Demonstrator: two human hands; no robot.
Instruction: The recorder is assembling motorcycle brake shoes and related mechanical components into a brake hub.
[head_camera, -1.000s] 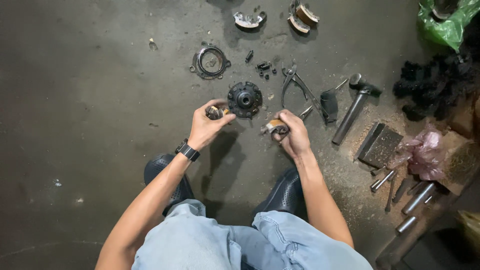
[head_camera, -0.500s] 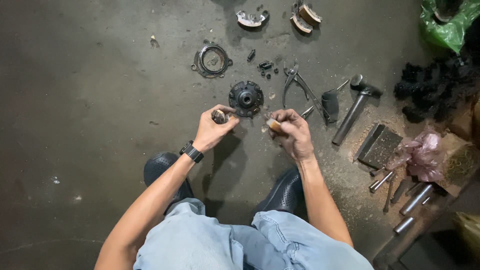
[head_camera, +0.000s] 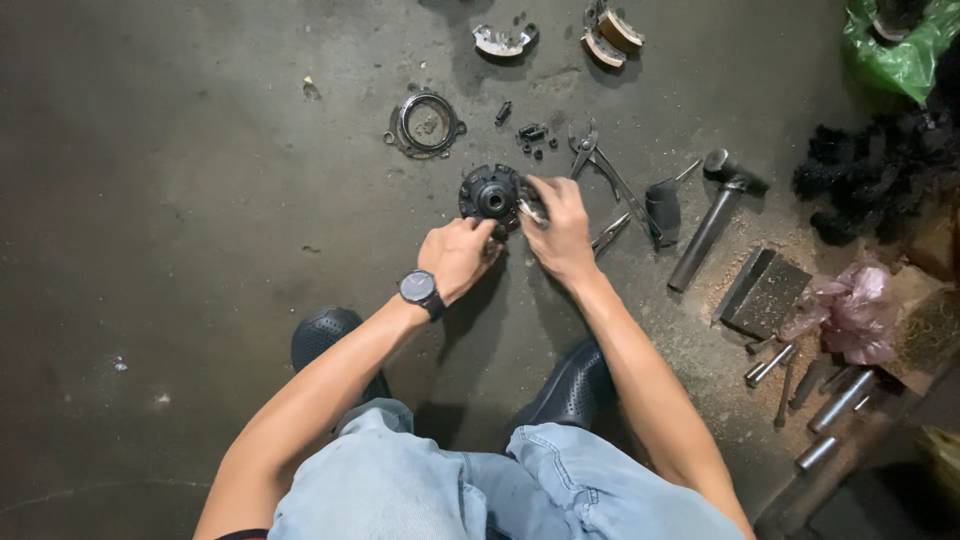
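A round black hub-like metal part (head_camera: 487, 192) lies on the concrete floor in front of me. My left hand (head_camera: 455, 257), with a wristwatch, is closed around a small metal piece right at the hub's near edge. My right hand (head_camera: 557, 230) touches the hub's right side and pinches a small shiny metal part (head_camera: 531, 208) against it. Most of both small pieces is hidden by my fingers.
A metal ring plate (head_camera: 425, 124), small black bolts (head_camera: 532, 133), pliers (head_camera: 600, 165), a hammer (head_camera: 712, 217), brake shoes (head_camera: 505, 41), a steel block (head_camera: 765, 293), metal rods (head_camera: 838, 402), a pink bag (head_camera: 850, 310) and a green bag (head_camera: 905, 50) lie around. My dark shoes (head_camera: 325, 335) rest below.
Both hands have moved forward and together, from either side of the hub down onto it. The small pieces they held went with them.
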